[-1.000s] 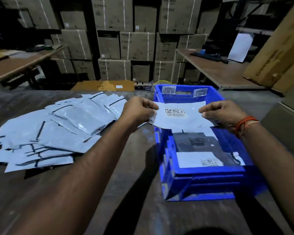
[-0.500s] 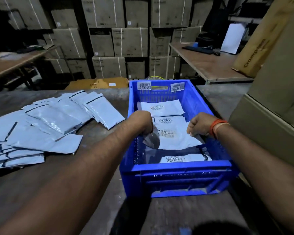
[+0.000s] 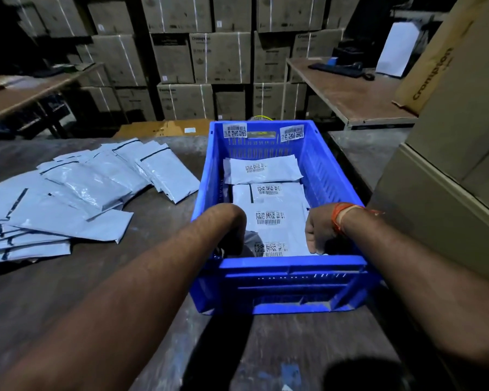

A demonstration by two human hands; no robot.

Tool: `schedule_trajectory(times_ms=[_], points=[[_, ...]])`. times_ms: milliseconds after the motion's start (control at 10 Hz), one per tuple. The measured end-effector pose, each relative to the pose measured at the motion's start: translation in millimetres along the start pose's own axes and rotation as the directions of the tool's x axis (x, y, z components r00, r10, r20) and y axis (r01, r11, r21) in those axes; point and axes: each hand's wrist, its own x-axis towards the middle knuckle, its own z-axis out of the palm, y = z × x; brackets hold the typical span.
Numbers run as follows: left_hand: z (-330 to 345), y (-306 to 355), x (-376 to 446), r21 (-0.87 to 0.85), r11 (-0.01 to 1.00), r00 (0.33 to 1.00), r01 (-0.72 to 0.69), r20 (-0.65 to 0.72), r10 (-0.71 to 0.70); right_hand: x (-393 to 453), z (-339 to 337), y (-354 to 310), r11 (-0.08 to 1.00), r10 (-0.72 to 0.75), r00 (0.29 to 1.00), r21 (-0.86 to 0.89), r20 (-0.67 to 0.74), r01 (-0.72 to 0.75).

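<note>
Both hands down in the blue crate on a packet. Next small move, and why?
Probably release and lift out: the left hand and right hand sit at the ends of a packet that lies low in the crate, in line with three other packets. It looks placed.

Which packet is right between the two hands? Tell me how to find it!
Find the blue crate on the dark table. Four white packets with barcode labels lie inside, in a row going away from you. It is the packet nearest the crate's front wall, between the left hand and the right hand.
</note>
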Motion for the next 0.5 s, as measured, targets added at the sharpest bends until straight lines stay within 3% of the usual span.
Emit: schedule_trajectory(times_ms=[100, 200, 300, 400, 500], points=[[6, 1, -10, -0.216, 0.976, 0.986, 0.003, -0.164, -0.040, -7, -1, -4, 0.998, 0.029, 0.999, -0.058, -0.034, -0.031], [9, 4, -24, -0.205, 0.977, 0.994, 0.057, -0.075, -0.073, -14, -2, -8, 0.998, 0.033, 0.999, -0.058, -0.020, -0.034], [3, 1, -42, -0.324, 0.945, 0.961, -0.044, -0.272, -0.048, -26, -18, -15, 0.992, 0.121, 0.992, -0.026, -0.028, -0.122], [-13, -7, -63, -0.369, 0.905, 0.861, -0.214, -0.509, -0.004, -41, -39, -29, 0.994, 0.096, 0.974, 0.065, -0.204, -0.084], [-28, -24, -84, -0.426, 0.818, 0.800, -0.386, -0.596, 0.067, -52, -62, -52, 0.963, 0.026, 0.910, 0.256, -0.413, 0.089]])
